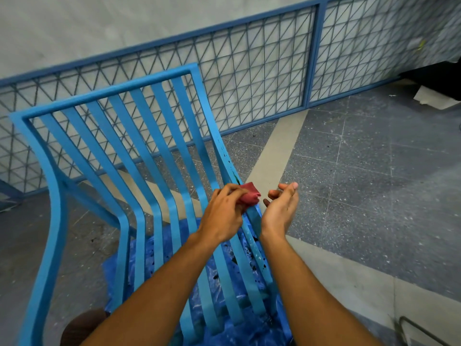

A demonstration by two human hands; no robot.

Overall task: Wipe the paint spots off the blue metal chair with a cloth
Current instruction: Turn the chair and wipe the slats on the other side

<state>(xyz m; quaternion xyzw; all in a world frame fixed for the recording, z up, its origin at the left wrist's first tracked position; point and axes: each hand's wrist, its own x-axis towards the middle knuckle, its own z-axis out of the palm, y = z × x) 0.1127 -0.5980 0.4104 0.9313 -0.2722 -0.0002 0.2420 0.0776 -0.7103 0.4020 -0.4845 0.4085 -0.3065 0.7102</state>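
A blue metal chair (104, 136) with long slats fills the left and middle of the head view. Dark paint spots (228, 161) dot its right frame rail, with more low on the seat's right side. My left hand (222, 213) is closed on a red cloth (249, 194) and presses it onto that right rail. Just right of the rail, my right hand (282, 208) hovers palm up with fingers spread, holding nothing and close to the cloth's edge.
A blue plastic sheet (129, 278) lies under the chair on the speckled grey floor (361, 171). A blue mesh fence panel (262, 71) runs along the wall behind. Dark objects and paper (434, 96) sit at the far right. A thin metal frame (414, 330) shows at the bottom right.
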